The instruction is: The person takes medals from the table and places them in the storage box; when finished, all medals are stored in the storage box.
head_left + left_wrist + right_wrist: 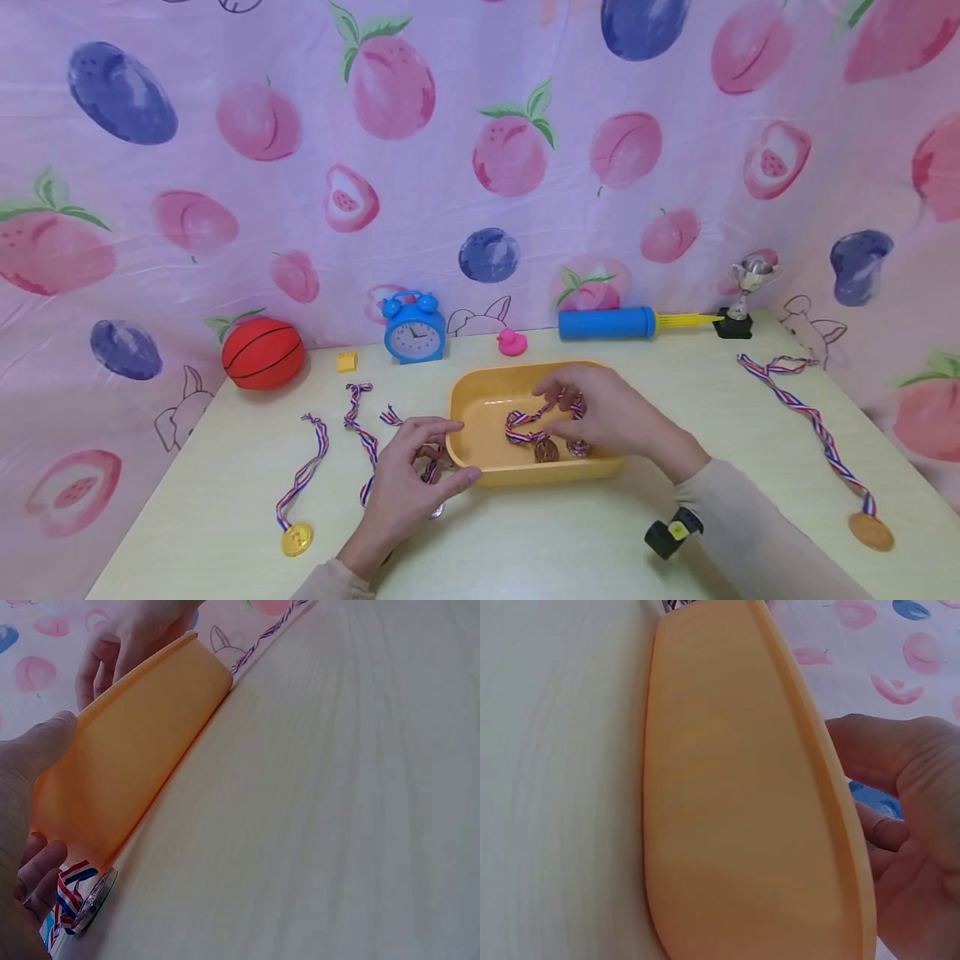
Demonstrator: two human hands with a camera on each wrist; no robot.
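Observation:
A yellow-orange plastic basin sits mid-table. Inside lie a bronze-coloured medal and a second, darker reddish medal, with striped red, white and blue ribbons. My left hand is at the basin's left end, thumb by the front rim and fingers spread along that side. Below its palm a silver medal with a striped ribbon is partly hidden. My right hand hovers over the basin's right part, fingers loosely bent above the ribbon; no firm hold shows.
A gold medal and striped ribbons lie left; a bronze-coloured medal lies right. Along the back stand a red ball, yellow block, blue alarm clock, pink duck, blue pump and trophy cup.

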